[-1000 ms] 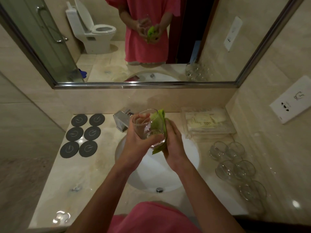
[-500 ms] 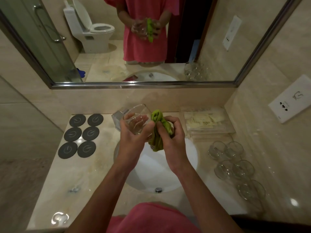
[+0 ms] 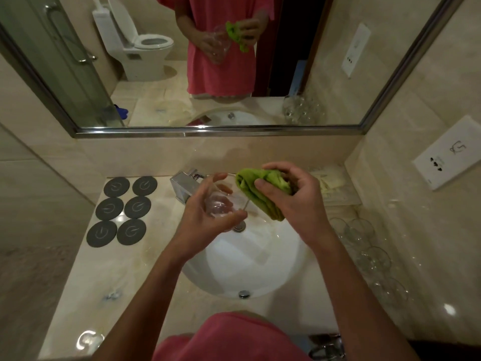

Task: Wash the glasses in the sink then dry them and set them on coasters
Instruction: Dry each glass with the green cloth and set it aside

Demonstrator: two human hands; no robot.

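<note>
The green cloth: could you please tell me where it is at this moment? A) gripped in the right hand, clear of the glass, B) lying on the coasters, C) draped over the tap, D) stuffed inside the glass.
A: the right hand grips the bunched green cloth above the sink, while the left hand holds the glass apart from it.

Walls: beige stone tile point(image 3: 260, 155) all round.
Mirror: wide, metal-framed point(image 3: 218, 132), on the far wall.
Reflection: white toilet point(image 3: 140, 45), lid up; glass shower door point(image 3: 59, 61) at left.
Right wall: white socket plate point(image 3: 447, 162).
Counter: glossy cream marble point(image 3: 86, 287), bright light spots near left and right.
</note>
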